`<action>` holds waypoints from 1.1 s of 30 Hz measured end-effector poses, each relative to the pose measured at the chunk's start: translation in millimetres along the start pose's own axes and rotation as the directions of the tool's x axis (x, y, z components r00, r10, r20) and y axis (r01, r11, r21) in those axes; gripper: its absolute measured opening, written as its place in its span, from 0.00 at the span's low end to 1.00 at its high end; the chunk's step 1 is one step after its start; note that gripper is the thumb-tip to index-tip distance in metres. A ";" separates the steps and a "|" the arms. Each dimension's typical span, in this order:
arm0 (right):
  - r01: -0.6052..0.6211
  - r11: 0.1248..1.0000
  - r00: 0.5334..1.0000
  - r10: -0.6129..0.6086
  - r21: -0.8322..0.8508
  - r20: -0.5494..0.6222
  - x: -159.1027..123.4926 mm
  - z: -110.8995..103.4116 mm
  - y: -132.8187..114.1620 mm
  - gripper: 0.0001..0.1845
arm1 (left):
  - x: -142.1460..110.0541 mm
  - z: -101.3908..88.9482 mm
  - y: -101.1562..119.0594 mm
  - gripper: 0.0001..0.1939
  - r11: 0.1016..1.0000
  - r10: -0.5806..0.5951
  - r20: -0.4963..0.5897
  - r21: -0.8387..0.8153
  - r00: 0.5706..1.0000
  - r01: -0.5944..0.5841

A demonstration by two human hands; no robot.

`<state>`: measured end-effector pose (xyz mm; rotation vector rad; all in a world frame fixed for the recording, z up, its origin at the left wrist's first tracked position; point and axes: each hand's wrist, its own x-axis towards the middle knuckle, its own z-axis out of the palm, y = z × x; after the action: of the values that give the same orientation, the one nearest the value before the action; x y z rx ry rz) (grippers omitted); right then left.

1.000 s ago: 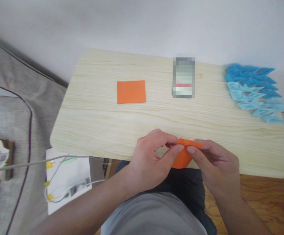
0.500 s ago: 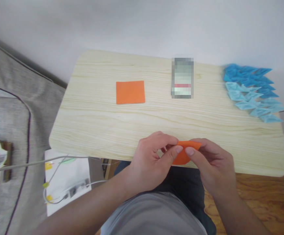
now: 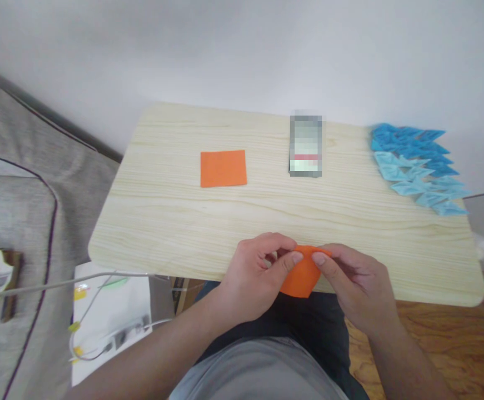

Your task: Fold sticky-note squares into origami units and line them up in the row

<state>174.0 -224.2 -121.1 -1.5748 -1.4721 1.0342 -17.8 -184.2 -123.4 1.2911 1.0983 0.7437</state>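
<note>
Between both hands is a sheet of orange paper (image 3: pixel 302 278), pinched along its upper edge at the front of the table. My left hand (image 3: pixel 258 272) is closed on its left part, thumb on the near face. On the other side, my right hand (image 3: pixel 356 283) grips the right part between thumb and fingers, close to a folded edge. The sheet's lower part hangs toward my lap. Farther back on the table lies orange paper in a flat rectangle (image 3: pixel 223 169), which neither hand touches.
A pixelated phone-like device (image 3: pixel 305 145) lies at the table's (image 3: pixel 158 222) back middle. Several folded blue paper pieces (image 3: pixel 412 144) and light-blue ones (image 3: pixel 425 186) are grouped at the right. Left of the table are a grey sofa (image 3: pixel 16 205) and a cable (image 3: pixel 100 275).
More of the orange sheet now shows below my thumbs, hanging lower. Both hands have shifted slightly left in view. The camera view has tilted, so the table's things appear lower.
</note>
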 end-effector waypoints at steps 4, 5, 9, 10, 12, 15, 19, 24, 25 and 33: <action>0.043 0.990 0.999 -0.044 -0.131 -0.002 2.9 -7.5 -8.9 0.08 | -0.5 1.8 -3.5 0.10 0.999 -0.018 0.026 -0.027 1.000 0.019; 0.042 0.990 0.999 -0.047 -0.138 -0.028 2.8 -6.8 -9.5 0.08 | -0.3 2.4 -4.0 0.10 0.999 -0.017 0.023 -0.039 1.000 0.018; -0.014 1.000 1.000 0.014 -0.020 -0.023 1.7 -1.8 -3.7 0.10 | 2.5 3.0 -3.1 0.10 0.990 -0.034 0.004 -0.134 0.999 0.034; -0.031 0.999 0.999 0.030 0.010 0.021 1.6 -1.5 -1.8 0.11 | 3.5 2.7 -2.3 0.10 0.988 -0.036 0.001 -0.148 0.999 0.036; -0.046 0.999 0.995 0.045 0.011 0.084 1.3 -2.3 0.1 0.13 | 5.4 2.1 -0.5 0.10 0.988 -0.030 0.002 -0.149 1.000 0.030; -0.063 0.998 0.995 0.065 -0.025 0.073 1.4 -4.2 -1.6 0.15 | 7.9 2.2 1.4 0.09 0.989 -0.016 0.000 -0.145 1.000 0.016; -0.129 0.981 0.988 0.114 0.146 0.107 4.0 -2.9 0.3 0.12 | 11.3 1.7 1.1 0.09 0.985 -0.027 -0.019 -0.171 0.999 0.024; -0.080 0.983 0.996 0.073 0.164 0.050 9.8 -3.8 4.0 0.13 | 15.1 -2.0 -1.8 0.08 0.978 -0.013 0.046 -0.207 0.999 0.022; -0.065 0.991 0.998 0.062 0.116 0.030 10.5 -4.4 2.6 0.13 | 15.8 -2.2 -2.2 0.08 0.976 -0.012 0.052 -0.217 0.999 0.023; -0.216 0.944 0.947 0.141 0.250 0.287 4.5 1.9 0.5 0.20 | 25.9 -1.1 -4.9 0.09 0.946 -0.027 -0.036 -0.323 0.999 0.014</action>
<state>172.6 -219.7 -122.6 -1.4263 -1.2976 1.5402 -10.6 -161.0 -133.6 0.9880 0.9723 0.8960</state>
